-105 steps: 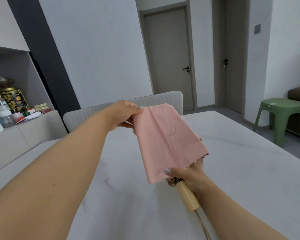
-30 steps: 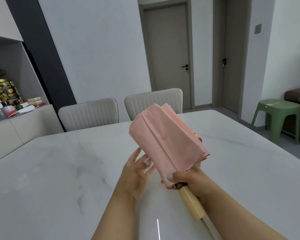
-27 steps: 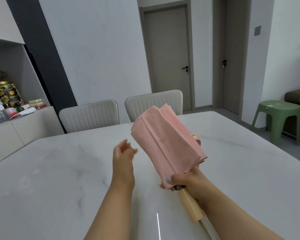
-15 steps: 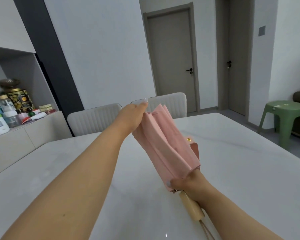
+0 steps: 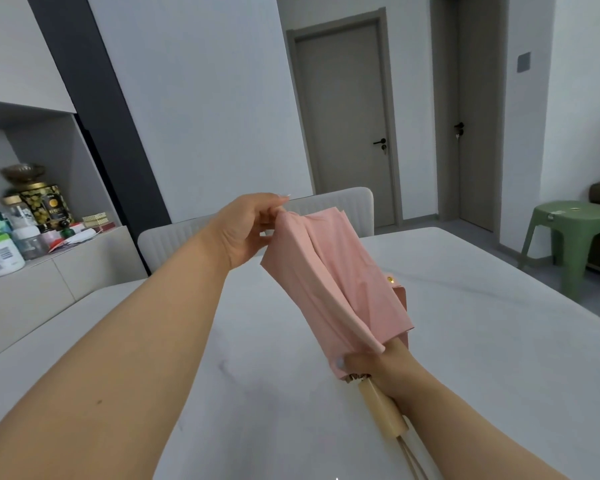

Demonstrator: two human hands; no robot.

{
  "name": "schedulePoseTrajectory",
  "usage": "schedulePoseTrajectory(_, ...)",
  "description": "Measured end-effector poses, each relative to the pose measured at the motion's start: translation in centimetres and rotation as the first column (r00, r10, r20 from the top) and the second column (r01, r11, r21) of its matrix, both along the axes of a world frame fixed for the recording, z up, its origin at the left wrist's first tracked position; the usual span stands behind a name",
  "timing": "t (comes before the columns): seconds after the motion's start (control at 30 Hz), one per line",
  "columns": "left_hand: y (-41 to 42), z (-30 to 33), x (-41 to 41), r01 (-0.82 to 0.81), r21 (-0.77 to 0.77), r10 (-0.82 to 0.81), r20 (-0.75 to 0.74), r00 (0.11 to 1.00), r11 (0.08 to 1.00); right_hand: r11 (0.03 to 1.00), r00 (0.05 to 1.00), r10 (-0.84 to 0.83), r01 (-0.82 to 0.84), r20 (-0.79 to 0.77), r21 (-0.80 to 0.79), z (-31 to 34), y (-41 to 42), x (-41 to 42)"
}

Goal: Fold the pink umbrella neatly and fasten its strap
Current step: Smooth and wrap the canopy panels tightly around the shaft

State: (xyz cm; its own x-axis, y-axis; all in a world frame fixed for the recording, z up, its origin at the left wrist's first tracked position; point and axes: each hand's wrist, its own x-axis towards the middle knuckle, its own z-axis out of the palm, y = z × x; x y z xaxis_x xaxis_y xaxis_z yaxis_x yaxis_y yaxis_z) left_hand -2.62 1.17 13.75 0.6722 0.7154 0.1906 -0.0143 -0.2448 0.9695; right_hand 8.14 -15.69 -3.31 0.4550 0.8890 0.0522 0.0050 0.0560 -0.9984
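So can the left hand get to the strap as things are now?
Probably not directly: the left hand pinches the umbrella canopy's far top edge, and the strap hangs behind the folded fabric, on the right side.

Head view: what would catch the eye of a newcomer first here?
The pink umbrella, half folded, is held above the white table. The left hand pinches its top fabric edge; the right hand grips its base above the wooden handle. A green stool stands at right.

Head view (sole camera): forward-down, close over table (image 5: 465, 341).
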Motion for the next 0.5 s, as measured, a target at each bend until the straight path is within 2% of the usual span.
schedulePoseTrajectory(0.07, 0.0, -0.3, -0.1, 0.044, -0.041, -0.042, 0.051, 0.998, 0.998, 1.0, 1.0, 0.001, -0.001, 0.002, 0.009, -0.1, 0.1, 0.2)
schedulePoseTrajectory(0.17, 0.0, -0.6, 0.0, 0.028, -0.01, -0.027, 0.025, 0.999, 1.0, 1.0, 1.0, -0.005, 0.005, -0.008, -0.002, -0.3, 0.3, 0.4)
schedulePoseTrajectory(0.27, 0.1, -0.4, 0.3, -0.108, 0.121, 0.122, -0.119, 0.985, 0.987, 0.999, 1.0, -0.007, 0.007, 0.02, -0.034, -0.6, 0.6, 0.5)
schedulePoseTrajectory(0.37, 0.4, -0.2, 0.7, -0.194, 0.279, 0.277, -0.298, 0.913, 0.94, 0.999, 0.999, 0.011, -0.009, 0.045, -0.048, -0.8, 0.7, 0.5)
schedulePoseTrajectory(0.5, 0.1, 0.2, 1.0, -0.21, 0.331, 0.341, -0.41, 0.846, 0.92, 0.998, 0.995, 0.042, -0.039, 0.086, -0.042, -1.0, 0.6, 0.3)
